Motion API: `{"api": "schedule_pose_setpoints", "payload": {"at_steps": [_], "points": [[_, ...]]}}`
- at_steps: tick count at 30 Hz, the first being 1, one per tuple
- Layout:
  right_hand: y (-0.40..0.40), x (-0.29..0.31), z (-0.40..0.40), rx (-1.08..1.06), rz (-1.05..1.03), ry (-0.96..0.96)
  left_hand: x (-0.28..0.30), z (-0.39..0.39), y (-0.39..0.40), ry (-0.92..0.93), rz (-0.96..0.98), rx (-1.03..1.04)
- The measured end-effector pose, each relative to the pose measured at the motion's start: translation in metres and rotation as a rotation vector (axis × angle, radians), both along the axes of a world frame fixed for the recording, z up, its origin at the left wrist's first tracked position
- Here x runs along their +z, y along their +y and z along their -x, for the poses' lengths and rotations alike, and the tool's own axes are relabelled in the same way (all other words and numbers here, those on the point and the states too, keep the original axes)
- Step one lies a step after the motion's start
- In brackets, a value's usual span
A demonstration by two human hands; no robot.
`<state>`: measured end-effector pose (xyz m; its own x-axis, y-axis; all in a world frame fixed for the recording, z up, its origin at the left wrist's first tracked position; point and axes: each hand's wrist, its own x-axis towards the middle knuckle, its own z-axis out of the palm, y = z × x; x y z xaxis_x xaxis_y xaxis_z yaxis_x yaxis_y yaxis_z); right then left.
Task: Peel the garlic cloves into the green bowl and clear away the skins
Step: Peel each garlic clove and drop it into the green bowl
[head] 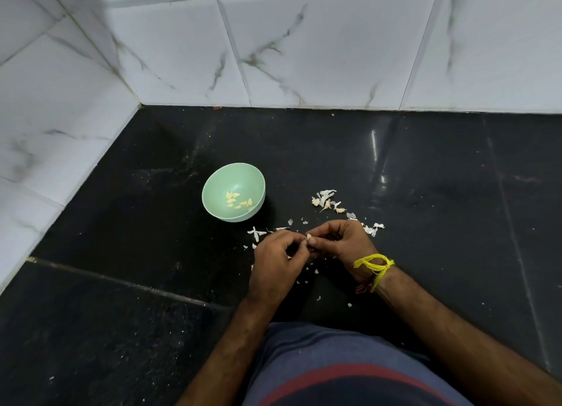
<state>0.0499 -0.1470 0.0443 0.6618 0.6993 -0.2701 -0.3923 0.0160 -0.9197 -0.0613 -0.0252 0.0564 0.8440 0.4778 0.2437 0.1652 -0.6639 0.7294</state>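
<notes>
A green bowl [219, 180] stands on the black counter with several peeled garlic cloves [238, 200] lying in it. Just right and in front of the bowl, my left hand [278, 261] and my right hand [340, 241] meet over the counter. Between their fingertips they pinch one pale garlic clove [309, 237]. A small heap of unpeeled cloves and white skins [327, 200] lies behind my right hand. Loose skins [257, 233] are scattered around both hands.
The black stone counter [425, 193] ends at white marble-tiled walls [304, 47] at the back and the left. A yellow thread band [375, 267] circles my right wrist. My blue shirt with a red stripe [334, 372] fills the bottom edge.
</notes>
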Motion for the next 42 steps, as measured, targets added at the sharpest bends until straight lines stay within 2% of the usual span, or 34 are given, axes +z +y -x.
{"api": "schedule_pose_setpoints", "payload": {"at_steps": [5, 11, 18, 23, 33, 38, 42], "points": [[-0.002, -0.002, 0.001, -0.005, 0.01, 0.005, -0.004, 0.003, 0.001, 0.012, -0.062, -0.047], [-0.001, 0.0, 0.003, 0.008, 0.065, -0.09, -0.003, -0.001, -0.004, -0.001, -0.064, 0.012], [-0.003, 0.002, 0.0, -0.003, 0.013, -0.04, -0.001, 0.001, 0.0, -0.018, 0.119, -0.002], [-0.003, 0.003, 0.0, 0.057, 0.034, -0.057, -0.001, 0.006, 0.005, -0.007, 0.048, -0.049], [-0.001, 0.004, -0.001, 0.097, 0.176, -0.318, -0.003, 0.005, -0.003, 0.004, -0.033, -0.011], [-0.005, 0.003, 0.0, 0.128, 0.141, -0.292, -0.003, 0.006, -0.005, 0.009, 0.109, 0.038], [-0.004, 0.004, -0.001, 0.125, 0.097, -0.178, -0.004, 0.01, 0.002, 0.049, 0.238, 0.009]]}}
